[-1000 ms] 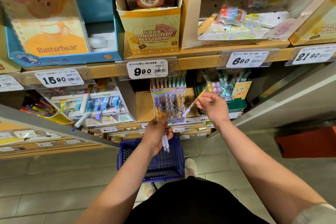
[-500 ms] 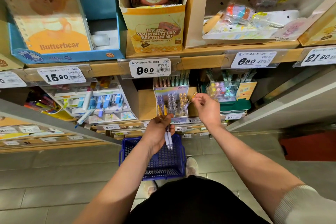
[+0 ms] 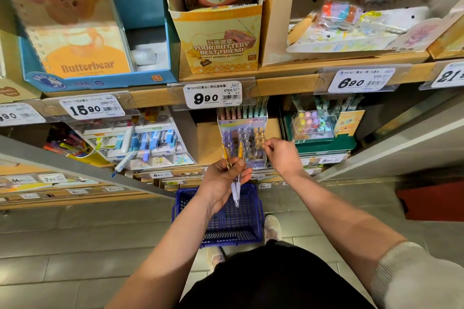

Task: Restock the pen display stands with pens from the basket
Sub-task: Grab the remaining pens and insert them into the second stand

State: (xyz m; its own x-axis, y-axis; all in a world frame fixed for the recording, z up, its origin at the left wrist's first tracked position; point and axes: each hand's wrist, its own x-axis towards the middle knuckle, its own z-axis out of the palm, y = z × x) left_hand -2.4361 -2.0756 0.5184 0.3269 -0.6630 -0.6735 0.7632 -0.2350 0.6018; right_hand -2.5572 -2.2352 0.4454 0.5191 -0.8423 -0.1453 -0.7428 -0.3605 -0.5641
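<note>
Pens sit gripped in the left hand; the right hand pinches another at the pen display stand, 12 o'clock. Basket at 6 o'clock looks empty: probably nearly done.

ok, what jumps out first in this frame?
The two hands mid-frame: the left hand grips a bundle of pens, the right hand pinches a yellow-topped pen in the clear display stand. Below them sits a blue basket on the floor; above, a 9.90 price tag.
</note>
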